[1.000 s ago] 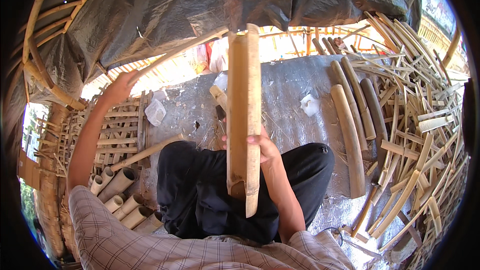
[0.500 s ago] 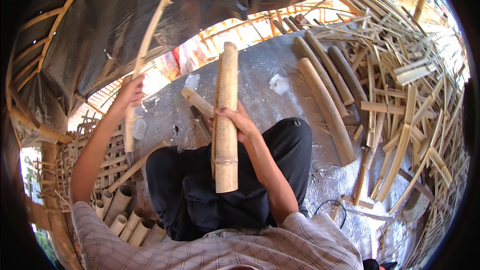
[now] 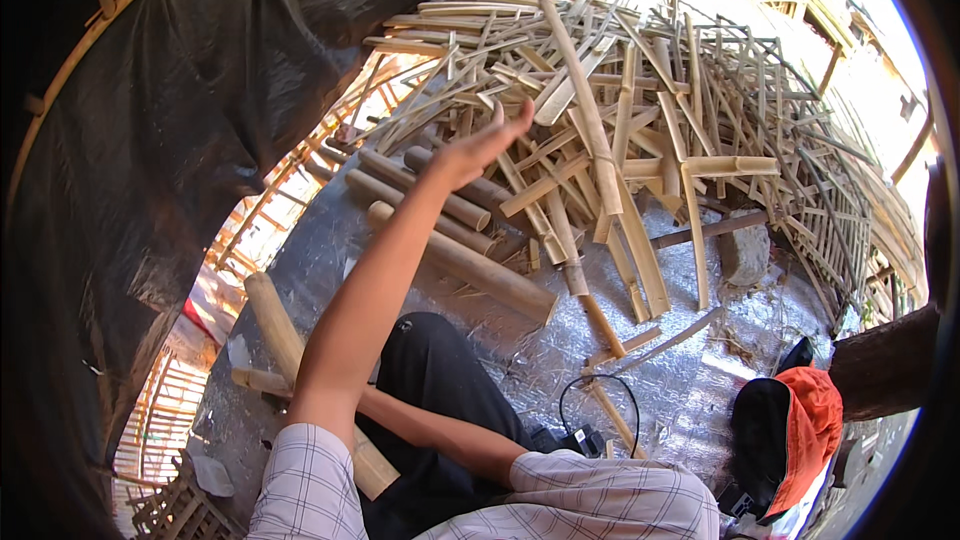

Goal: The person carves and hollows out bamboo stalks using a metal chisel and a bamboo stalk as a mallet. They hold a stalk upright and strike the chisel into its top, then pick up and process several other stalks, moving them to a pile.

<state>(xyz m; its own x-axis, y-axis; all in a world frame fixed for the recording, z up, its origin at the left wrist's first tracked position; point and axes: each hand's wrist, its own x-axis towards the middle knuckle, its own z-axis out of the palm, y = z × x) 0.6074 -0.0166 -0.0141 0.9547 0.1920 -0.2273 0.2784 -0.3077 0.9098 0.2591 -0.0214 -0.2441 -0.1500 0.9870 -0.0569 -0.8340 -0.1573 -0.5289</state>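
Observation:
My left hand (image 3: 482,152) reaches out toward the pile of split bamboo with its fingers spread and nothing in them. Just beyond its fingertips a long bamboo strip (image 3: 585,90) appears over the pile; I cannot tell whether it touches the pieces below. My right forearm (image 3: 440,430) crosses low over my lap, and the right hand is hidden behind my left forearm. At that forearm's end a thick bamboo tube (image 3: 272,315) slants over my leg, its middle covered by my left arm and its lower end showing below. Another short bamboo piece (image 3: 260,381) lies beside it.
Several round bamboo poles (image 3: 480,275) lie on the shiny ground sheet (image 3: 480,340) before the pile of split bamboo (image 3: 660,140). A grey block (image 3: 745,250) sits by the pile. At right are an orange and black cap (image 3: 790,440) and a brown post (image 3: 890,360). Black sheeting (image 3: 200,140) hangs at left.
My view has turned right. My left hand has swung from the left across to the pile and let go of the bamboo strip. The bamboo tube stays by my right forearm.

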